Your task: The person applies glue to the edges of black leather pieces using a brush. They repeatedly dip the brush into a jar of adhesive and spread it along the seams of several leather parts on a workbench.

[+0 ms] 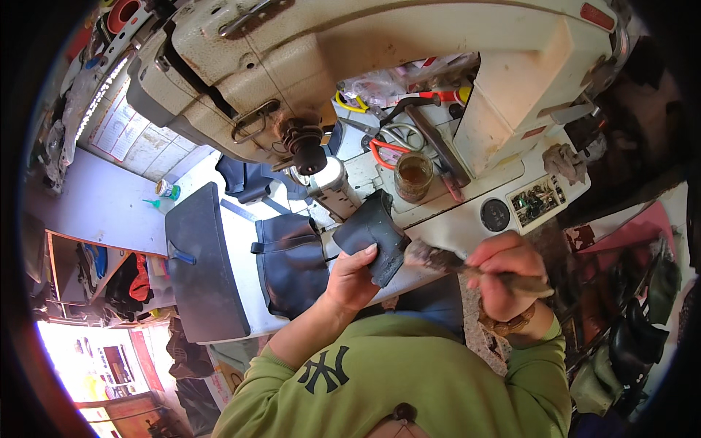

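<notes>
My left hand (353, 281) grips a curved black leather piece (371, 228), thumb on top and the other fingers out of sight beneath it. In my right hand (506, 274) is a brush (437, 258) with a worn handle, fingers wrapped round it. The brush's matted bristles point left at the lower right edge of the leather; whether they touch it I cannot tell. Beyond the leather stands an open glass jar (414, 179) with brownish contents. Left of my left hand, a larger stitched black leather piece (293, 263) lies flat on the white table.
A big cream sewing machine (292, 69) arches over the far side. Behind the jar lie a hammer (438, 146) and orange-handled scissors (385, 152). A parts box (538, 202) and a round black lid (495, 214) sit right; a dark board (206, 270) lies left.
</notes>
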Demonstrator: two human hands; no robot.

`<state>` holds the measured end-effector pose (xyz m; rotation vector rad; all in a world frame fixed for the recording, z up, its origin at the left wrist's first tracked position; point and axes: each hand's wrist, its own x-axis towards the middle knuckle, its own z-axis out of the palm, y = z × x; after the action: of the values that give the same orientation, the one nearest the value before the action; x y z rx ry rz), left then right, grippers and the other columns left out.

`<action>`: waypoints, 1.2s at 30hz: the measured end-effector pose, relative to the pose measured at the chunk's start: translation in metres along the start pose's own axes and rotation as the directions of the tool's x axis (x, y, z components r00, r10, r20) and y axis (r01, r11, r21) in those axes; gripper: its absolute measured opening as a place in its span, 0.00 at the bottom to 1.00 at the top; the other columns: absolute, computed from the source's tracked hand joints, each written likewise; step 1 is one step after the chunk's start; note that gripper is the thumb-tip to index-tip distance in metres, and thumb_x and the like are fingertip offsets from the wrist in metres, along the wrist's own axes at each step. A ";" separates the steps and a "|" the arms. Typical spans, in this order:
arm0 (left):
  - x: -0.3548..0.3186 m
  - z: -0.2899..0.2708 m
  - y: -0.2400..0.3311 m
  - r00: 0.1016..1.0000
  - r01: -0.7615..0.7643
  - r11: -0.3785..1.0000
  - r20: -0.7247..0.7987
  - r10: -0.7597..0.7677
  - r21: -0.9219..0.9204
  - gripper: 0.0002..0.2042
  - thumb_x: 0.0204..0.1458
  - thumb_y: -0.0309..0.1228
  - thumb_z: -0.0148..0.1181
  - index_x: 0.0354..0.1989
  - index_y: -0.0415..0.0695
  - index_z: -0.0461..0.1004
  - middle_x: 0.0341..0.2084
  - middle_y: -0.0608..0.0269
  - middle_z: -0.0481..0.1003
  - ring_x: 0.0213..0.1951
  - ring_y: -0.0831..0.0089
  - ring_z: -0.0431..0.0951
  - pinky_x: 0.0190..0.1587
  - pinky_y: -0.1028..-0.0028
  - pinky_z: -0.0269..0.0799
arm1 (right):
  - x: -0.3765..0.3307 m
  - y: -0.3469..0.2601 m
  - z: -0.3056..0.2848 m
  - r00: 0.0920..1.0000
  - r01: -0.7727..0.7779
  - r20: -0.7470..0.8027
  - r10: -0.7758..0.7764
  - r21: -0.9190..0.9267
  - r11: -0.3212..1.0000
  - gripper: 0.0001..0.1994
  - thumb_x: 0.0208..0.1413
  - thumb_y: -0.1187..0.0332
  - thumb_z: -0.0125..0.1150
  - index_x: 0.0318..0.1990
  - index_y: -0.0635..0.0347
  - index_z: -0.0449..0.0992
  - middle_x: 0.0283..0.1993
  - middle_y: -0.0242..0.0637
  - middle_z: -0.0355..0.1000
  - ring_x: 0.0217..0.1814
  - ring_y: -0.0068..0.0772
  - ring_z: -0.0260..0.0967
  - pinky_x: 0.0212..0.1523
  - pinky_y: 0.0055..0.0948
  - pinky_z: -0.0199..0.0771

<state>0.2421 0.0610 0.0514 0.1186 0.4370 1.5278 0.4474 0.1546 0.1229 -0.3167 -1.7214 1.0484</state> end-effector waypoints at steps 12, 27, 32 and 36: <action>0.002 0.001 0.002 1.000 -0.020 0.994 0.014 0.019 0.104 0.19 0.51 0.26 0.56 0.51 0.36 0.66 0.44 0.55 0.73 0.43 0.67 0.75 0.44 0.71 0.72 | 0.000 0.007 0.003 0.992 -0.111 -0.062 0.107 -0.064 0.992 0.04 0.45 0.81 0.56 0.30 0.65 0.69 0.32 0.42 0.72 0.26 0.29 0.69 0.25 0.25 0.70; 0.000 -0.022 0.008 0.965 0.207 0.959 0.200 -0.168 -0.195 0.19 0.47 0.28 0.56 0.48 0.36 0.69 0.45 0.51 0.74 0.41 0.62 0.78 0.38 0.66 0.76 | -0.008 -0.010 0.008 0.958 0.002 0.278 -0.067 0.227 0.974 0.12 0.40 0.83 0.59 0.34 0.62 0.69 0.33 0.46 0.72 0.25 0.29 0.70 0.25 0.26 0.73; 0.001 -0.027 0.007 0.967 0.224 0.919 0.190 -0.169 -0.324 0.26 0.40 0.26 0.53 0.52 0.35 0.60 0.41 0.54 0.69 0.30 0.62 0.77 0.27 0.65 0.75 | -0.009 -0.007 0.003 0.995 -0.088 -0.003 0.096 0.377 0.922 0.06 0.51 0.75 0.56 0.33 0.63 0.65 0.36 0.46 0.68 0.21 0.22 0.66 0.23 0.21 0.71; 0.001 -0.016 0.006 0.968 0.230 0.927 0.165 -0.187 -0.296 0.27 0.37 0.25 0.52 0.52 0.34 0.61 0.40 0.54 0.68 0.30 0.61 0.75 0.28 0.64 0.76 | -0.006 -0.002 0.012 0.995 -0.093 0.002 0.103 0.451 0.888 0.06 0.49 0.76 0.56 0.33 0.63 0.65 0.36 0.46 0.69 0.23 0.25 0.67 0.25 0.23 0.71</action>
<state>0.2307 0.0596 0.0385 -0.0731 0.0914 1.3501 0.4399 0.1438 0.1197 -0.1154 -1.3993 1.4758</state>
